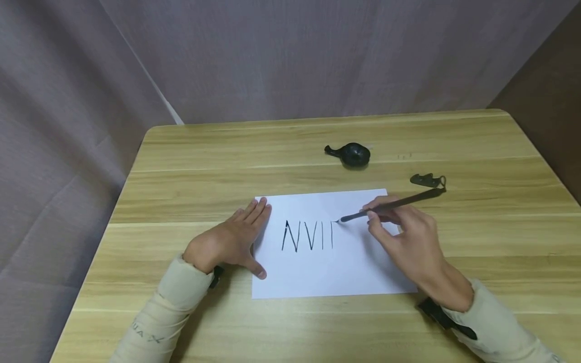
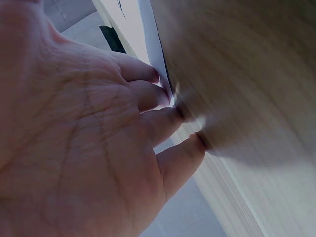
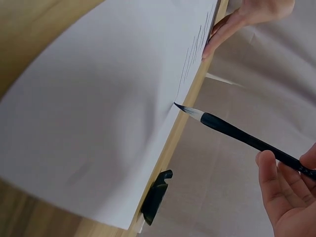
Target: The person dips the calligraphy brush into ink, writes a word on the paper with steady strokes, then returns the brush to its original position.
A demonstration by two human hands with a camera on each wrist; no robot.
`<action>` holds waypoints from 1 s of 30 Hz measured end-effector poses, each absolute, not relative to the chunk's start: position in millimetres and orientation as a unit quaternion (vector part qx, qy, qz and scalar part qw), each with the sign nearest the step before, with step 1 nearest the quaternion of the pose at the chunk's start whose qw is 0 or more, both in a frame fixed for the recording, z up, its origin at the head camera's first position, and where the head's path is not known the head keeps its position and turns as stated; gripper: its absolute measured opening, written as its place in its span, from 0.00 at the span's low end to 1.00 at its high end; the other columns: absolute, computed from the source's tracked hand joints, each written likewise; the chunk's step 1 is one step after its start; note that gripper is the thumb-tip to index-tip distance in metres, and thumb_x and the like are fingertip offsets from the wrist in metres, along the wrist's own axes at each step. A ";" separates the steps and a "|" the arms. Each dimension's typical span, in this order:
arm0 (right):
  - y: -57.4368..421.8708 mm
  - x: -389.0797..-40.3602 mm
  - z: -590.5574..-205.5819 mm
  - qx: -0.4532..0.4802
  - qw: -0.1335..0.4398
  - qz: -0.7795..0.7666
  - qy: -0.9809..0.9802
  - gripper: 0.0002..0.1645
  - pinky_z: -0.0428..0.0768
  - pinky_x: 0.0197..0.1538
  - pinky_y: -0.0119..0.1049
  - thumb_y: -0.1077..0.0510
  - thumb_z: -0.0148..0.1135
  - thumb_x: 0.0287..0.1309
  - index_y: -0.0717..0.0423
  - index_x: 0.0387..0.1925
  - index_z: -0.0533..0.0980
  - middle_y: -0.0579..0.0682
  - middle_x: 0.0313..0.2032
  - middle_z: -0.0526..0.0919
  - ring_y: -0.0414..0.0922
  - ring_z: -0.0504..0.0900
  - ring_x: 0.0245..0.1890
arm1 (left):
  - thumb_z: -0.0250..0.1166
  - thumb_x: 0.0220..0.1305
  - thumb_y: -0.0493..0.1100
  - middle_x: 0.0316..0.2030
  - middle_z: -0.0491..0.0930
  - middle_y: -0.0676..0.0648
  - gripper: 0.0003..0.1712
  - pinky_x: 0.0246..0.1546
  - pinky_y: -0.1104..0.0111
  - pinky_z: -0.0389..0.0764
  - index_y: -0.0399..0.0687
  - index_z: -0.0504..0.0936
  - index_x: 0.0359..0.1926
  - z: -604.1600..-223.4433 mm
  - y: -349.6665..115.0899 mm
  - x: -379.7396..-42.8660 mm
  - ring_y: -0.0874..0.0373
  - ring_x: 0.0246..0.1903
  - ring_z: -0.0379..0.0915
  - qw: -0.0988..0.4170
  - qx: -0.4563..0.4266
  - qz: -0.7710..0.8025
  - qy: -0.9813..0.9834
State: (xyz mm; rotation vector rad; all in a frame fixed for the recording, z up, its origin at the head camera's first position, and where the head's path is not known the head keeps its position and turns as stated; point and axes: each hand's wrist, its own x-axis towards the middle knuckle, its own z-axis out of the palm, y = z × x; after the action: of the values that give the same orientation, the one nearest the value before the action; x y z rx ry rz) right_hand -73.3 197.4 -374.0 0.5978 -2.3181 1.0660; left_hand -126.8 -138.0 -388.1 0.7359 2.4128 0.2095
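Note:
A white sheet of paper (image 1: 299, 282) lies on the table, marked in black with N, V, I and an upright with a short bar at its top. My left hand (image 1: 229, 242) rests spread along the sheet's left edge, some fingertips on paper. In the left wrist view, other fingertips touch the wood. With thumb and fingers, my right hand (image 1: 410, 242) pinches a black-handled ink brush (image 1: 404, 201), slanting up to the right. Its dark, pale-based bristles (image 3: 190, 111) meet the paper at the end of that bar.
Behind the sheet sits a glossy black rounded vessel (image 1: 355, 155) with a narrow neck pointing left. A small dark wavy-edged piece (image 1: 425, 180) lies by the brush's tail end. Grey-purple curtain (image 1: 290, 60) hangs behind the wood-grain table (image 1: 204, 166).

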 end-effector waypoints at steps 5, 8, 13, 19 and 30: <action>202.5 -69.9 -374.3 0.209 0.261 0.402 -0.852 0.16 0.81 0.50 0.18 0.79 0.70 0.52 0.67 0.43 0.84 0.55 0.41 0.90 0.26 0.84 0.44 | 0.84 0.45 0.66 0.84 0.26 0.37 0.86 0.83 0.48 0.38 0.36 0.34 0.84 -386.9 -138.3 -126.1 0.43 0.83 0.21 0.302 0.279 0.078 0.908; 204.4 -66.9 -373.3 0.206 0.263 0.402 -0.852 0.17 0.81 0.49 0.17 0.79 0.70 0.51 0.67 0.43 0.84 0.56 0.41 0.90 0.22 0.82 0.45 | 0.84 0.45 0.66 0.84 0.26 0.38 0.87 0.83 0.48 0.37 0.36 0.33 0.84 -385.5 -137.8 -125.9 0.43 0.83 0.20 0.304 0.277 0.077 0.908; 206.9 -59.6 -370.3 0.205 0.265 0.394 -0.856 0.16 0.81 0.49 0.17 0.79 0.70 0.50 0.67 0.42 0.84 0.56 0.40 0.90 0.22 0.82 0.45 | 0.85 0.45 0.66 0.84 0.25 0.37 0.87 0.82 0.48 0.37 0.36 0.33 0.84 -384.0 -136.4 -126.0 0.43 0.83 0.20 0.307 0.277 0.078 0.907; 207.3 -49.6 -364.6 0.209 0.255 0.386 -0.861 0.16 0.81 0.49 0.18 0.77 0.70 0.50 0.66 0.42 0.84 0.55 0.40 0.90 0.23 0.83 0.44 | 0.85 0.45 0.66 0.84 0.26 0.37 0.87 0.82 0.47 0.38 0.36 0.33 0.84 -384.8 -136.5 -127.2 0.42 0.83 0.21 0.304 0.279 0.077 0.908; 197.4 -35.1 -362.9 0.225 0.248 0.384 -0.860 0.17 0.82 0.48 0.19 0.76 0.72 0.46 0.63 0.41 0.84 0.51 0.38 0.90 0.36 0.89 0.38 | 0.85 0.45 0.65 0.84 0.26 0.37 0.86 0.82 0.46 0.38 0.36 0.34 0.84 -384.3 -136.5 -126.7 0.41 0.83 0.22 0.303 0.279 0.083 0.908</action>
State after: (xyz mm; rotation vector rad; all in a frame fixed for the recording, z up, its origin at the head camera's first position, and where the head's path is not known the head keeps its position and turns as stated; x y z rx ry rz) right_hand -35.1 197.4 -362.9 0.6134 -2.3439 1.0475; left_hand -126.7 -136.5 -384.3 0.7387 2.4060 0.2209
